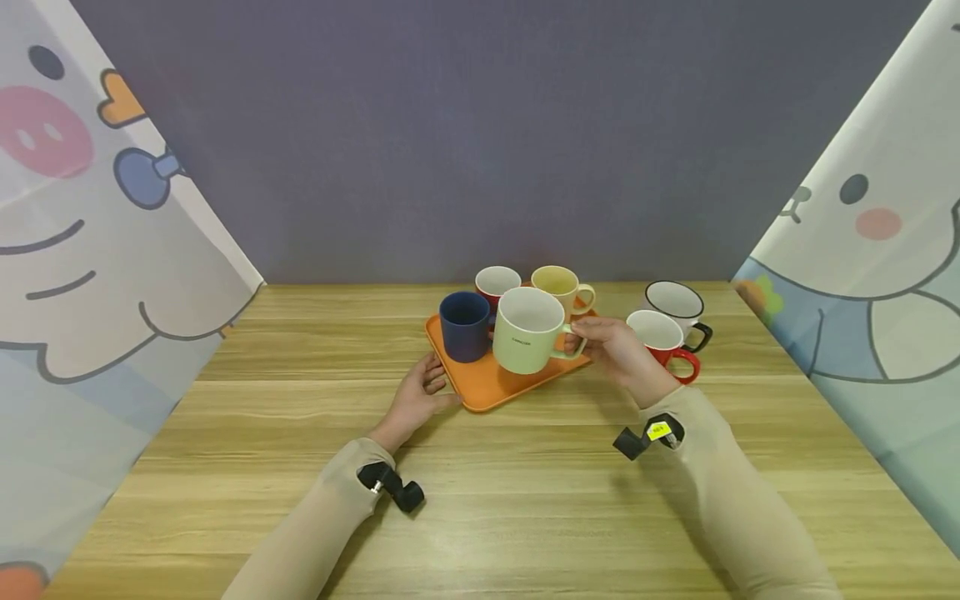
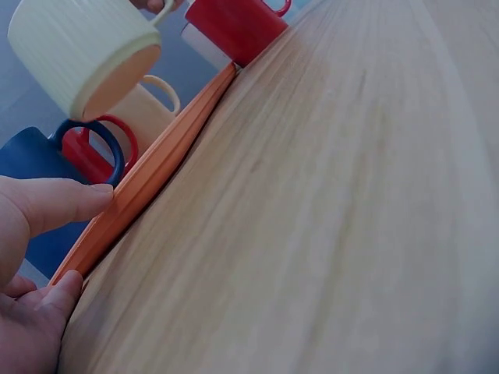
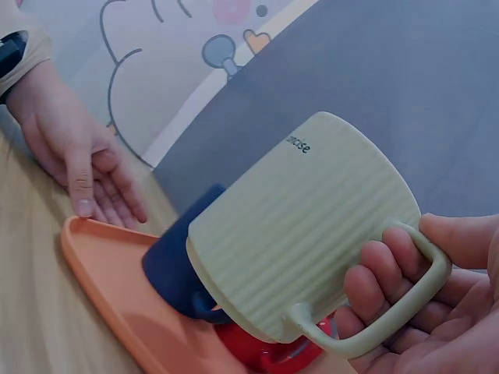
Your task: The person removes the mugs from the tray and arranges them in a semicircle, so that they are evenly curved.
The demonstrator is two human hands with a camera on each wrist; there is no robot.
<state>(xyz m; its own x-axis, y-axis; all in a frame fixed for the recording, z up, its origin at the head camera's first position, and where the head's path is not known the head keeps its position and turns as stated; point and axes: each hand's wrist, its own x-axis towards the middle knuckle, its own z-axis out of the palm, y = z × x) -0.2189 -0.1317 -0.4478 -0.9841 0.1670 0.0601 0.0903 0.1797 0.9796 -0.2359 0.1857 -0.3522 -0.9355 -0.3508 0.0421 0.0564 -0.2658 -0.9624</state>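
A light green ribbed mug hangs above the front of the orange tray, clear of its surface. My right hand grips it by the handle, fingers through the loop in the right wrist view. My left hand touches the tray's near left corner, its thumb and fingers fairly straight along the rim. On the tray stand a dark blue mug at the left, a red mug with a white inside behind it, and a pale yellow mug at the back right.
To the right of the tray, on the wooden table, stand another red mug and a white mug with a black rim and handle. A dark grey wall closes off the back, with cartoon-printed sheets at both sides.
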